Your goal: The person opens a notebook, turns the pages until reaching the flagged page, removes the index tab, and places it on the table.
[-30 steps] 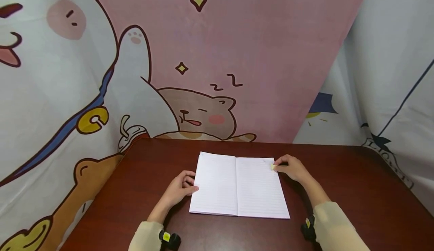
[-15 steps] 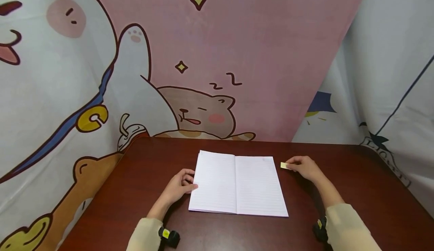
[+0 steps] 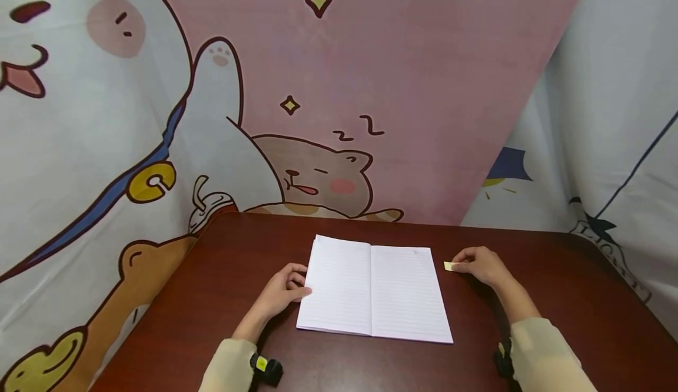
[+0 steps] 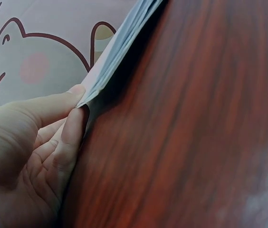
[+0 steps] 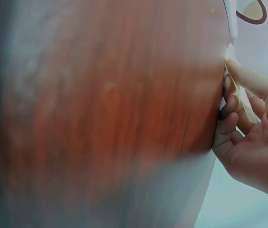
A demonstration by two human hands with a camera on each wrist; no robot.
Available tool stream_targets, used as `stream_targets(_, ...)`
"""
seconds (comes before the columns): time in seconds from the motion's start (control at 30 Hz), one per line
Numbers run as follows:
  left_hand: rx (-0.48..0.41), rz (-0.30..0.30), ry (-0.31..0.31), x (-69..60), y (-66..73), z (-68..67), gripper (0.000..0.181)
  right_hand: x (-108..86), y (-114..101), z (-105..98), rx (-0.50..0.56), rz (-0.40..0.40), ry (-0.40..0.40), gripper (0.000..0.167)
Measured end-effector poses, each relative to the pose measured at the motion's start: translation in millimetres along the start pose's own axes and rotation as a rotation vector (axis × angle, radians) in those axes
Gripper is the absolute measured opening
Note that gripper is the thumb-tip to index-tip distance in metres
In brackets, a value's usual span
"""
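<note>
An open notebook [image 3: 405,295] with lined white pages lies on the brown table. My left hand [image 3: 282,289] holds its left edge. In the left wrist view the thumb is on top of the notebook's edge [image 4: 106,71] and the fingers are under it. To the right of the notebook, apart from it, my right hand [image 3: 486,267] pinches a small pale yellow sticky note [image 3: 448,266]. The right wrist view shows the note [image 5: 246,103] as a thin strip between thumb and fingers, its far end running in toward the palm.
The dark wood table [image 3: 381,365] stretches around the notebook on all sides. Behind it hangs a pink and white cartoon curtain [image 3: 424,103], which meets the table's back edge. Black wrist cameras [image 3: 268,371] are strapped to both wrists.
My right hand has drawn the sticky note away from the notebook's upper right corner, out to the right, and now stays near the table there. The left hand keeps its place.
</note>
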State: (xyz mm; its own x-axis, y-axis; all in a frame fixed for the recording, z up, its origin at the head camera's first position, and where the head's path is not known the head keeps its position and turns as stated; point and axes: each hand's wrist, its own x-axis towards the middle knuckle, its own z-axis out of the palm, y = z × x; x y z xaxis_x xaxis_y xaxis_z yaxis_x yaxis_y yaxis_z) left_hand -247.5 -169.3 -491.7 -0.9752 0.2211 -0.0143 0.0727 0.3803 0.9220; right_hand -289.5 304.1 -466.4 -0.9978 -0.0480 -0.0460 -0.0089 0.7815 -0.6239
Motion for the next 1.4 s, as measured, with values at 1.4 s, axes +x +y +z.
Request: stream_targets(1.4, 0.423, 0.041, 0.095, -5.8, 30.0, 6.0, 0.044, -1.3, 5.3, 3.2, 0.114, -0.114, -0.013, 0.029)
